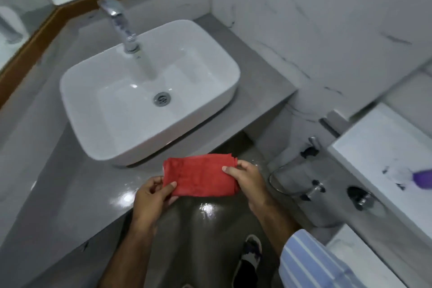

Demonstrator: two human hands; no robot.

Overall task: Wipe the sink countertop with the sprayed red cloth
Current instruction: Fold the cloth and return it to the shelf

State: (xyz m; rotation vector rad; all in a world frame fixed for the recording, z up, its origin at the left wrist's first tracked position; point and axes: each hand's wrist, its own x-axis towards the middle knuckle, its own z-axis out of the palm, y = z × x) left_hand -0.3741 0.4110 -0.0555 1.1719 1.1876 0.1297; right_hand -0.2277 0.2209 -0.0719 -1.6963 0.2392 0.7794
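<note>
A folded red cloth (199, 174) is held flat in the air just past the front edge of the grey countertop (77, 184). My left hand (153, 195) pinches its near left corner. My right hand (247, 179) grips its right end, thumb on top. A white rectangular basin (98, 128) sits on the countertop behind the cloth, with a chrome tap (121, 23) standing over it and a drain (162, 98) in its middle.
A mirror with a wooden frame (28, 47) runs along the back and left. A marble wall (327, 18) bounds the counter on the right. Lower right are wall valves (315, 188), a white ledge (378, 147) and a purple object (423, 179). Wet floor and my shoe (249, 257) below.
</note>
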